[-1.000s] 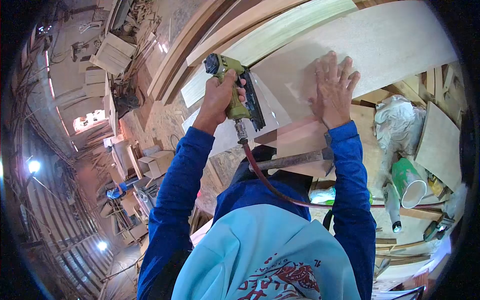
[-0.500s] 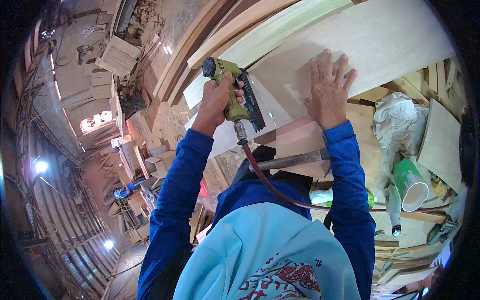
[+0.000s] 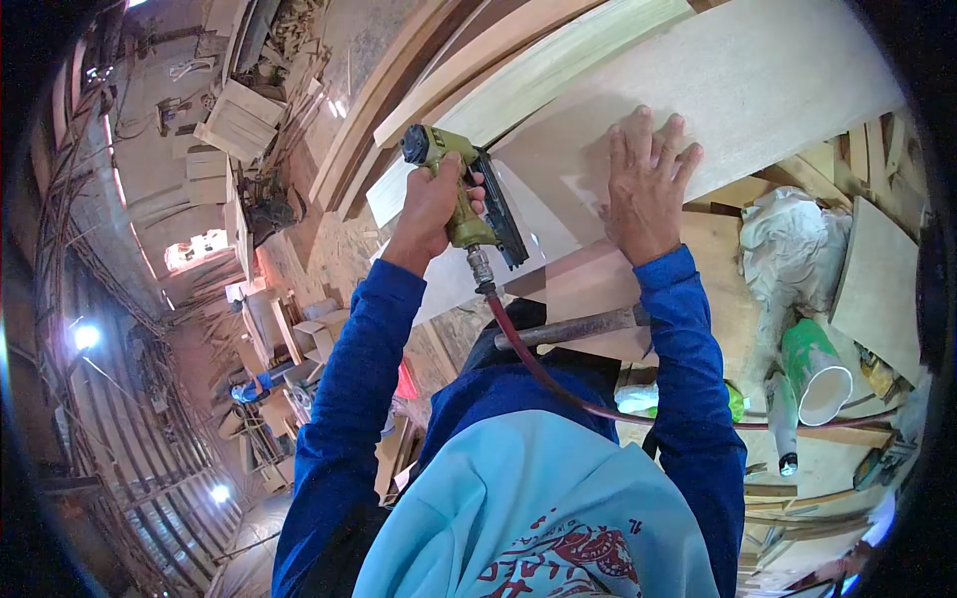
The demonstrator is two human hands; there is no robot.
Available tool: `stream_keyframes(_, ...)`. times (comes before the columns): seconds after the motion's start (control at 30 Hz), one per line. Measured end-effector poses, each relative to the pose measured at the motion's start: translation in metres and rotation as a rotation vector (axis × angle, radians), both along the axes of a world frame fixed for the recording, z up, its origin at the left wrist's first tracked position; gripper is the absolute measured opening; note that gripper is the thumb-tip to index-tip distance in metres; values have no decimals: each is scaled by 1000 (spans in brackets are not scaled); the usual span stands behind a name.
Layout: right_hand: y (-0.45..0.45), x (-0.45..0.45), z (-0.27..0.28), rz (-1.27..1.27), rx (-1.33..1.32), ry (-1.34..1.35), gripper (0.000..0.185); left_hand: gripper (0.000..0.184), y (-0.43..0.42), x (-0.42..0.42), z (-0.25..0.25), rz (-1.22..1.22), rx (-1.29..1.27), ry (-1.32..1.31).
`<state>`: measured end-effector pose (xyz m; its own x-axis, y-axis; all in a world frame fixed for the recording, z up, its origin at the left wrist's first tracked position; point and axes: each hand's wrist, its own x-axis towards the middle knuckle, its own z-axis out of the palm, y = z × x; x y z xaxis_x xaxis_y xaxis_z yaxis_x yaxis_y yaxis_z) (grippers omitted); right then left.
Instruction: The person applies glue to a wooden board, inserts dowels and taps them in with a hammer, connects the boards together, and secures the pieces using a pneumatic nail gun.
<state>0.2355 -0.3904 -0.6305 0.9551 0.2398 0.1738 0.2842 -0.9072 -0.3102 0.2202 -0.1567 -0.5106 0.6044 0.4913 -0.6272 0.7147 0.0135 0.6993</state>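
Observation:
My left hand [image 3: 437,204] is closed around the grip of an olive-green pneumatic nail gun [image 3: 464,218], its nose end against the pale board at the upper left. A black magazine [image 3: 506,224] runs along the gun's right side. From the grip's base a red air hose [image 3: 523,349] curves down across my lap and off to the right. My right hand [image 3: 648,189] lies flat, fingers spread, on a wide pale plywood panel [image 3: 788,75]. Below it, a wooden handle [image 3: 573,327] lies crosswise, its right end hidden by my sleeve.
Long curved wood strips [image 3: 439,100] lie beyond the panel. To the right are a crumpled white plastic bag [image 3: 788,239], a green-and-white container [image 3: 812,364] and board offcuts [image 3: 882,289]. Cartons and scrap wood cover the floor at left, where another person in blue [image 3: 251,387] appears far off.
The view has shifted slightly. My right hand appears a little lower and to the left on the panel, while my left hand keeps its hold on the nail gun.

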Motion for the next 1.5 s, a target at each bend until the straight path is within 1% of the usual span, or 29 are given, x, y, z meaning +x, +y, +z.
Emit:
stream_keyframes(0.13,0,-1,3,4,-4,20,50,28,0,5,3,-4,8,35)
stream_keyframes(0.2,-1,0,6,29,-125,144,98,27,-8,5,4,15,32,47)
stream_keyframes(0.37,-3,-2,9,37,-96,149,96,26,-10,4,5,7,52,62)
stream_keyframes(0.43,-3,-1,9,46,-92,152,96,25,-7,4,4,-41,34,44)
stream_keyframes(0.47,-3,-1,6,40,-98,147,96,25,-8,6,5,-35,43,43)
stream_keyframes(0.53,-2,-1,3,37,-91,144,96,25,-9,9,6,-19,79,120)
stream_keyframes(0.63,-7,-2,11,46,-83,158,97,26,-13,8,6,-13,83,95)
stream_keyframes(0.7,-9,-2,15,58,-34,130,54,26,-11,7,6,-50,106,91)
stream_keyframes(0.73,-9,-3,14,61,-29,134,54,26,-11,7,5,-47,111,95)
stream_keyframes(0.93,-7,-2,5,42,-49,85,55,25,-8,10,3,-49,94,90)
stream_keyframes(1.0,-8,-2,10,65,-14,201,96,25,-9,11,2,-28,125,121)
stream_keyframes(1.13,-4,-5,-2,35,-40,147,96,24,-10,7,2,-39,105,89)
stream_keyframes(1.23,-7,-3,1,53,-64,167,97,27,-7,3,2,-69,103,93)
stream_keyframes(1.33,-11,-2,8,68,-118,159,100,30,-6,-3,5,-95,116,43)
stream_keyframes(1.37,-13,1,15,90,-92,217,101,30,-4,-4,6,-98,109,27)
stream_keyframes(1.4,-14,0,21,114,-64,283,101,28,-1,-8,9,-34,80,13)
stream_keyframes(1.43,-15,1,21,110,-75,277,101,26,1,-12,9,29,47,1)
stream_keyframes(1.5,-13,1,21,109,-60,292,102,26,4,-24,14,34,56,-48)
